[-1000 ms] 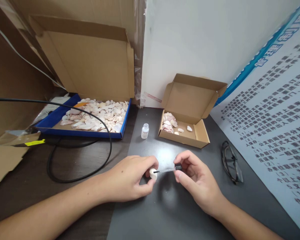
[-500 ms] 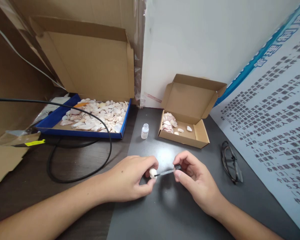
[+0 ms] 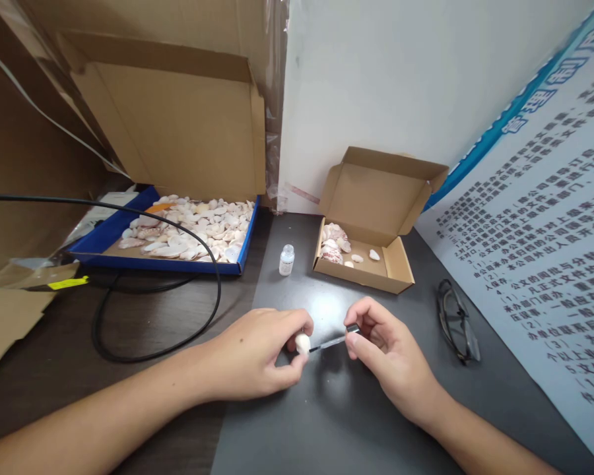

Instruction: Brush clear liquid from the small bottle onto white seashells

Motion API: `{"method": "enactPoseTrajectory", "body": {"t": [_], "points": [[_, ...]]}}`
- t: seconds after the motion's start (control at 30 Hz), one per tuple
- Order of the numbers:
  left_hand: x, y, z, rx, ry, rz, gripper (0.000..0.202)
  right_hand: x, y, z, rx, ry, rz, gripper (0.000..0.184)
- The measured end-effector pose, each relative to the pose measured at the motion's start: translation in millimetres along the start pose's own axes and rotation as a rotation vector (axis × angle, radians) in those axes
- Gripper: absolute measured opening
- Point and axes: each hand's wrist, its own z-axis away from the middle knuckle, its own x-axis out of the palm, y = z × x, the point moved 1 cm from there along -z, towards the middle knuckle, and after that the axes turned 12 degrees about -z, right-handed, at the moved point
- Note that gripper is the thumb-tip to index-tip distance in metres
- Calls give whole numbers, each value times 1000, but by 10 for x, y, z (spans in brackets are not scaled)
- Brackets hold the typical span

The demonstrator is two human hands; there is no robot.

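Note:
A small whitish seashell (image 3: 302, 342) is pinched between the thumb and fingers of my left hand (image 3: 262, 349). Opposite it, my right hand (image 3: 396, 363) grips the black cap end of a thin applicator brush (image 3: 330, 343) between thumb and fingertips. The brush's clear stem points left, and its dark tip is at the shell's right side; whether it touches I cannot tell. Beyond the hands, a small glass bottle (image 3: 286, 262) with a white label stands upright, no cap on it.
At the back left, a blue-edged box (image 3: 158, 263) holds many pale shells, with a black cable (image 3: 220, 297) looped in front. An open cardboard box (image 3: 363, 280) at the back right has several shells inside. Glasses (image 3: 456, 323) lie at right, beside a printed poster (image 3: 534, 251).
The brush tip has shifted slightly down and right, from the shell's face to its right edge. The cap has tilted a little in my right hand. My left hand has stayed nearly still.

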Motion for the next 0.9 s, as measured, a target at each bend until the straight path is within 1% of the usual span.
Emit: {"method": "enactPoseTrajectory", "body": {"t": [0.27, 0.43, 0.6, 0.77, 0.9], "points": [[-17, 12, -1, 3, 5, -2, 15, 19, -38, -6, 16, 9, 22, 13], [-21, 13, -5, 7, 6, 3, 13, 19, -24, -6, 12, 15, -10, 13], [-20, 14, -4, 5, -1, -1, 15, 11, -16, -14, 29, 12, 8, 14], [-21, 13, -2, 8, -4, 4, 13, 16, -7, -25, 74, -1, -125, 18], [-21, 14, -4, 14, -7, 1, 14, 31, 3, -44, 82, -2, -159, 22]]}}
